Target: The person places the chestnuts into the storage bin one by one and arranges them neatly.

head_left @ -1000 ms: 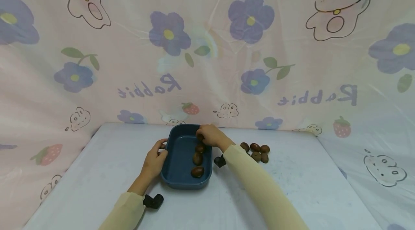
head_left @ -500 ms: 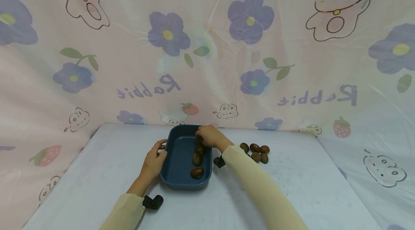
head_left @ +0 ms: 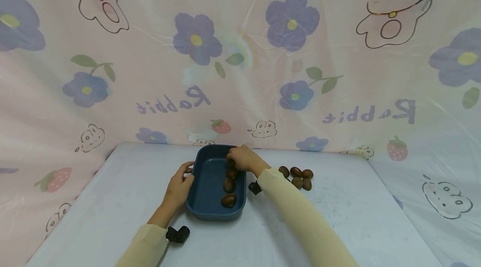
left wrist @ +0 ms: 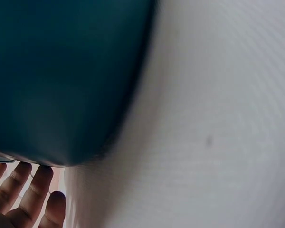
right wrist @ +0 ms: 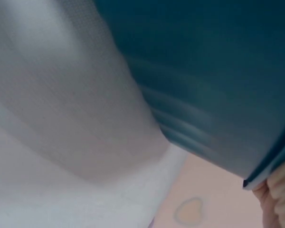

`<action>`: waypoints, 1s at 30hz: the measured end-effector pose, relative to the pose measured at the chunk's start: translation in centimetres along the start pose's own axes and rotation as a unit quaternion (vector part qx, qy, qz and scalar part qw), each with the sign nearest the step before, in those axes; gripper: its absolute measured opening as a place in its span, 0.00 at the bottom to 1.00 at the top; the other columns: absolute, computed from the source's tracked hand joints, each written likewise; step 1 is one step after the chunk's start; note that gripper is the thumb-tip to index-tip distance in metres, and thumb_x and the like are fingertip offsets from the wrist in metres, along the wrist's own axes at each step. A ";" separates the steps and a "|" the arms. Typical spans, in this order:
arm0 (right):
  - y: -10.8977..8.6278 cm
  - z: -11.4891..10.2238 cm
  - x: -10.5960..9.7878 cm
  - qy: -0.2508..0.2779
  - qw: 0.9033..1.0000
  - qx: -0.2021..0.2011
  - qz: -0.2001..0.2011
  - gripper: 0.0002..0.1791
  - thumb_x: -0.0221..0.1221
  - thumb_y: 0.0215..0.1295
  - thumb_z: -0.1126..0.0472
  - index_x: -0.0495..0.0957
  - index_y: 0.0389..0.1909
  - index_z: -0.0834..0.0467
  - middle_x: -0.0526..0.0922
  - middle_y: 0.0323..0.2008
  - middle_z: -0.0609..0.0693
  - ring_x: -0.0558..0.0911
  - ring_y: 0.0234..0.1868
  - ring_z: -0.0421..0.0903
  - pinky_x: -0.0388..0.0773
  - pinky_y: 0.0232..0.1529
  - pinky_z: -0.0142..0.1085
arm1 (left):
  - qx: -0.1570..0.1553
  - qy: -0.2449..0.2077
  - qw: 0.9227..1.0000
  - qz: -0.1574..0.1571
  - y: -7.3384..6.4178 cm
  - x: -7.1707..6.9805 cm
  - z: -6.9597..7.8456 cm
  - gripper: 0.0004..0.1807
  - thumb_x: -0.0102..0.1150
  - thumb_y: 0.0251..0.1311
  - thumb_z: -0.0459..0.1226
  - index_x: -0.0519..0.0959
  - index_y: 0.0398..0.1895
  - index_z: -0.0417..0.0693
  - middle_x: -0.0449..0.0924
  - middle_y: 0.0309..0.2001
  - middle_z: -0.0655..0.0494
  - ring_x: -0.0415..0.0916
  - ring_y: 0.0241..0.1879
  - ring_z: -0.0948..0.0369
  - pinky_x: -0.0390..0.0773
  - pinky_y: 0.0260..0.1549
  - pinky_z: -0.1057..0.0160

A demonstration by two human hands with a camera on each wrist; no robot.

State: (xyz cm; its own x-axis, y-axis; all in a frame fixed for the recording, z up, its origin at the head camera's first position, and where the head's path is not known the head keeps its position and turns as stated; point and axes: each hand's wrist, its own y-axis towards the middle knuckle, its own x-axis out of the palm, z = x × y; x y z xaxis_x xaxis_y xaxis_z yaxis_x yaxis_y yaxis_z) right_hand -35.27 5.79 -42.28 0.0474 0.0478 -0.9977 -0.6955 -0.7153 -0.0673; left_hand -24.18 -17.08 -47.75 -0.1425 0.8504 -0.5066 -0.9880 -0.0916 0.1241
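A deep blue rectangular dish (head_left: 206, 191) with rounded corners stands on the table. Along its right side lies a row of glossy brown chestnuts: a front one (head_left: 229, 200), a middle one (head_left: 229, 184) and another (head_left: 231, 173) close below the right hand. My left hand (head_left: 178, 187) rests against the dish's left wall; in the left wrist view its fingers (left wrist: 35, 190) reach fairly straight to the wall. Over the far right corner, my right hand (head_left: 246, 160) reaches in across the rim, fingers bent down and pinching a chestnut (head_left: 231, 161) mostly hidden beneath them.
Several more chestnuts (head_left: 296, 172) lie grouped on the white table (head_left: 349, 217), right of the dish, one partly behind the right sleeve (head_left: 297, 212). Black wrist cameras (head_left: 178, 234) hang at both wrists. A patterned cloth (head_left: 240, 70) hangs behind the table.
The right hand has lowered very slightly at the dish's far right corner, covering more of the chestnut. The left hand and the dish stay in place.
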 end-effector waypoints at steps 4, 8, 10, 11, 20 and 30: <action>0.0 0.0 0.0 0.005 1.000 0.001 -0.004 0.12 0.60 0.61 0.66 0.85 0.42 0.49 0.83 0.39 0.43 0.78 0.39 0.41 0.68 0.47 0.37 | 0.004 -0.002 1.000 0.000 0.0 0.0 0.0 0.25 0.44 0.65 0.37 0.67 0.66 0.55 0.76 0.56 0.47 0.77 0.39 0.58 0.72 0.35 0.62; -0.1 0.0 -0.1 0.019 1.000 0.008 0.000 0.13 0.59 0.61 0.66 0.85 0.42 0.48 0.83 0.39 0.43 0.78 0.39 0.41 0.69 0.49 0.38 | 0.004 -0.003 1.000 0.000 -0.1 -0.1 0.1 0.25 0.44 0.65 0.36 0.67 0.66 0.56 0.76 0.56 0.47 0.77 0.39 0.57 0.73 0.35 0.62; -0.2 0.0 -0.1 0.033 0.999 0.009 0.006 0.13 0.59 0.61 0.66 0.85 0.43 0.49 0.83 0.40 0.43 0.78 0.41 0.41 0.69 0.50 0.39 | 0.003 -0.003 1.000 0.001 -0.1 -0.1 0.2 0.25 0.44 0.65 0.36 0.67 0.66 0.56 0.76 0.56 0.47 0.77 0.39 0.56 0.73 0.35 0.61; -0.3 0.0 -0.2 0.039 0.999 0.009 0.011 0.13 0.59 0.61 0.66 0.85 0.43 0.50 0.83 0.40 0.44 0.79 0.41 0.42 0.69 0.51 0.39 | 0.002 -0.004 1.000 0.001 -0.1 -0.1 0.2 0.25 0.44 0.64 0.36 0.67 0.66 0.56 0.76 0.56 0.47 0.77 0.39 0.56 0.73 0.35 0.61; -1.3 0.4 -0.2 0.118 0.991 -0.015 0.066 0.14 0.58 0.59 0.68 0.82 0.46 0.57 0.82 0.42 0.49 0.79 0.43 0.44 0.75 0.50 0.38 | 0.000 -0.005 1.000 0.001 -0.1 0.1 0.1 0.25 0.44 0.64 0.36 0.67 0.66 0.55 0.76 0.56 0.47 0.77 0.39 0.56 0.72 0.36 0.61; -4.3 1.4 -2.4 0.178 0.976 -0.018 0.125 0.15 0.61 0.58 0.65 0.81 0.47 0.58 0.82 0.45 0.52 0.80 0.48 0.49 0.75 0.52 0.43 | 0.003 0.000 1.000 0.003 0.1 0.1 -0.1 0.25 0.44 0.65 0.37 0.67 0.66 0.55 0.76 0.57 0.47 0.77 0.39 0.57 0.72 0.35 0.61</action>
State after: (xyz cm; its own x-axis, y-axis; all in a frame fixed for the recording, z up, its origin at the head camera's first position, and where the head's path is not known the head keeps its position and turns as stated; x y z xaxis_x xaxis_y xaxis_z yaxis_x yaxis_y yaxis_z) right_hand -33.38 9.75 -39.62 0.1303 -0.3710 -0.9194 -0.6915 -0.6986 0.1839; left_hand -24.26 -17.08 -47.85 -0.1479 0.8502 -0.5052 -0.9869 -0.0935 0.1316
